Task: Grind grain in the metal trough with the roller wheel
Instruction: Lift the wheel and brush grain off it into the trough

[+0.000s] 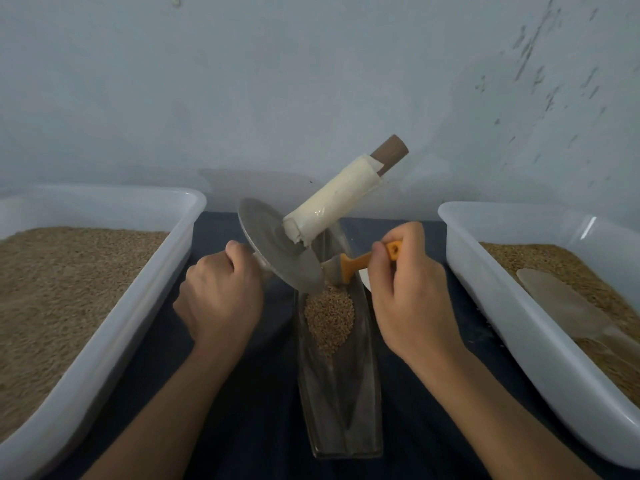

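1. Your left hand (pixel 221 292) gripped the roller wheel (pixel 280 249) by its hidden left handle, tilted above the metal trough (pixel 341 393).
2. Your right hand (pixel 407 292) pinched the orange brush (pixel 356 261), bristles near the wheel.
3. The grain (pixel 329 315) lay heaped inside the trough.

Grey metal roller wheel (pixel 277 251) with cream-taped brown wooden handle (pixel 343 190); orange-handled brush (pixel 360 259); tan grain (pixel 329 317) in the grey metal trough (pixel 341 403); two white plastic trays (pixel 114 327) of tan grain; dark blue tabletop (pixel 256 417); pale blue-grey wall (pixel 311 81).
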`<state>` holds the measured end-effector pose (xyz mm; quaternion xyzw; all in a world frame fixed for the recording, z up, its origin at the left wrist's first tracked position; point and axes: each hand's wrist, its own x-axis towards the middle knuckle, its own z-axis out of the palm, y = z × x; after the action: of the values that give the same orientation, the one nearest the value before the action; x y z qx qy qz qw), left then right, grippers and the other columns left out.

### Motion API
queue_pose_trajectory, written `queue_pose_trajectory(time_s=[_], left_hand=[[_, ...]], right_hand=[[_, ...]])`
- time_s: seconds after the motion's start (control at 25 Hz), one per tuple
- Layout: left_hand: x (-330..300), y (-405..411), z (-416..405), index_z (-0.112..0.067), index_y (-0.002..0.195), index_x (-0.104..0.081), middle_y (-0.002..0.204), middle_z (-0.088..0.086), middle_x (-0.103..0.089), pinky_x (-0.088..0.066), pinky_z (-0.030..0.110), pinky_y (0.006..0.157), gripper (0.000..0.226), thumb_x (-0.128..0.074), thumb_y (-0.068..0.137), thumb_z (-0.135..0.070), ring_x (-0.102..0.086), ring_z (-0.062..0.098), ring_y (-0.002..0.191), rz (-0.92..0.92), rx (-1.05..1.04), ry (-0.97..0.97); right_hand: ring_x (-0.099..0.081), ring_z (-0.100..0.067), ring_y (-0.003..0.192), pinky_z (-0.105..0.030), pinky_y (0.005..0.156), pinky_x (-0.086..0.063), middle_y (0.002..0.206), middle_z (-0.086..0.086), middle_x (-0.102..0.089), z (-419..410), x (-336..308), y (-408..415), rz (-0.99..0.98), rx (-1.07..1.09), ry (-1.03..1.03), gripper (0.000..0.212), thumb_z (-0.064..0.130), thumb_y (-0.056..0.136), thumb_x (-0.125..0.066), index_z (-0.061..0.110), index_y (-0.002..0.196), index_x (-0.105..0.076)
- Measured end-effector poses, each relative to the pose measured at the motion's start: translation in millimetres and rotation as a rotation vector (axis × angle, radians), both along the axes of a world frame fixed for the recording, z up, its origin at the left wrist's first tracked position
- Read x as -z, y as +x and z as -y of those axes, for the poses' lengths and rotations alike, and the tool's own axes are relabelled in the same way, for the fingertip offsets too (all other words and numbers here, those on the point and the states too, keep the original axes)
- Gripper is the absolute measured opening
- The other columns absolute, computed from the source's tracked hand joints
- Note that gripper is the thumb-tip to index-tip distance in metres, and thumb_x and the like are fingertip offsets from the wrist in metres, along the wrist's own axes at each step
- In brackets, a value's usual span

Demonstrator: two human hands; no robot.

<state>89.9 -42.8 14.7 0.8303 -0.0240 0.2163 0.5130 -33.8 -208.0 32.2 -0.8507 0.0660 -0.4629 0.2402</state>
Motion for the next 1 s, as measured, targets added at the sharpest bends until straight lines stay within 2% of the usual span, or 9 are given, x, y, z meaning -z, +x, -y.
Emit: queue_pose_trajectory(time_s=[0.12, 0.28, 0.4, 0.52, 0.68, 0.76, 0.84, 0.96, 1.0], left_hand=[[-0.6, -1.4, 0.6, -0.012, 0.050, -0.040, 0.049, 0.000, -0.042, -0.032, 0.033, 0.058, 0.056, -0.032, 0.096, -0.043, -0.045, 0.021, 0.050, 0.003, 0.002, -0.008], [2.7, -2.5, -0.4, -0.006, 0.053, -0.051, 0.052, 0.003, -0.049, -0.031, 0.030, 0.057, 0.058, -0.037, 0.100, -0.038, -0.049, 0.021, 0.052, 0.013, 0.017, 0.014], [1.2, -2.8, 0.7, -0.007, 0.052, -0.050, 0.053, 0.005, -0.051, -0.029, 0.029, 0.057, 0.059, -0.038, 0.102, -0.036, -0.051, 0.021, 0.053, 0.013, 0.006, 0.025], [1.2, -4.9, 0.3, -0.010, 0.051, -0.047, 0.052, 0.004, -0.049, -0.030, 0.030, 0.058, 0.058, -0.036, 0.102, -0.037, -0.050, 0.021, 0.052, 0.003, 0.008, 0.006], [1.0, -8.8, 1.9, -0.013, 0.050, -0.044, 0.052, 0.003, -0.049, -0.032, 0.032, 0.059, 0.058, -0.033, 0.099, -0.040, -0.051, 0.022, 0.053, 0.004, 0.002, -0.009], [0.8, -9.3, 3.0, -0.014, 0.049, -0.044, 0.053, 0.005, -0.052, -0.033, 0.033, 0.060, 0.059, -0.032, 0.100, -0.041, -0.053, 0.023, 0.054, 0.000, 0.001, 0.011], [2.2, -10.2, 3.6, -0.015, 0.048, -0.045, 0.053, 0.005, -0.053, -0.034, 0.034, 0.060, 0.061, -0.031, 0.100, -0.044, -0.054, 0.025, 0.054, -0.005, 0.011, 0.032], [4.6, -12.0, 4.7, -0.015, 0.046, -0.045, 0.051, 0.004, -0.053, -0.031, 0.031, 0.058, 0.062, -0.033, 0.099, -0.044, -0.054, 0.024, 0.052, 0.009, 0.025, 0.049], [4.6, -12.3, 5.1, -0.014, 0.046, -0.044, 0.050, 0.004, -0.052, -0.030, 0.029, 0.057, 0.062, -0.033, 0.099, -0.043, -0.053, 0.023, 0.051, 0.017, 0.025, 0.054]], right_hand=[[-0.055, -0.013, 0.057, -0.018, 0.043, -0.037, 0.068, 0.014, -0.047, 1.1, -11.6, -1.4, 0.097, 0.027, -0.013, 0.010, 0.028, 0.110, -0.046, 0.022, 0.102, -0.044], [-0.054, -0.012, 0.055, -0.020, 0.045, -0.036, 0.068, 0.010, -0.050, -4.3, -10.7, 2.8, -0.021, 0.003, 0.021, 0.012, 0.026, 0.108, -0.048, 0.016, 0.103, -0.049], [-0.058, -0.013, 0.057, -0.020, 0.044, -0.040, 0.068, 0.009, -0.054, -3.3, -11.7, -7.4, 0.028, 0.004, 0.056, 0.011, 0.029, 0.108, -0.048, 0.019, 0.102, -0.048], [-0.060, -0.013, 0.059, -0.029, 0.046, -0.044, 0.070, 0.006, -0.058, 2.7, -26.8, -21.1, 0.117, 0.006, 0.024, 0.007, 0.026, 0.109, -0.049, 0.023, 0.103, -0.047], [-0.062, -0.016, 0.061, -0.038, 0.052, -0.046, 0.074, 0.001, -0.061, 24.7, -39.2, -38.7, 0.127, 0.064, -0.042, 0.006, 0.029, 0.111, -0.048, 0.024, 0.110, -0.050], [-0.059, -0.012, 0.065, -0.027, 0.053, -0.043, 0.077, 0.004, -0.059, 35.0, -34.3, -45.5, 0.066, 0.104, -0.110, 0.007, 0.029, 0.110, -0.049, 0.024, 0.113, -0.052], [-0.055, -0.008, 0.074, -0.018, 0.061, -0.042, 0.087, 0.008, -0.057, 39.2, -19.1, -52.4, -0.061, 0.145, -0.201, 0.010, 0.026, 0.108, -0.052, 0.024, 0.117, -0.057], [-0.055, -0.016, 0.081, -0.034, 0.064, -0.054, 0.099, 0.001, -0.055, 39.1, 10.9, -65.1, -0.291, 0.192, -0.366, 0.028, 0.010, 0.101, -0.063, 0.020, 0.127, -0.062], [-0.054, -0.017, 0.083, -0.036, 0.064, -0.054, 0.103, 0.001, -0.054, 38.8, 19.4, -69.1, -0.386, 0.190, -0.420, 0.037, 0.007, 0.098, -0.066, 0.021, 0.132, -0.060]])
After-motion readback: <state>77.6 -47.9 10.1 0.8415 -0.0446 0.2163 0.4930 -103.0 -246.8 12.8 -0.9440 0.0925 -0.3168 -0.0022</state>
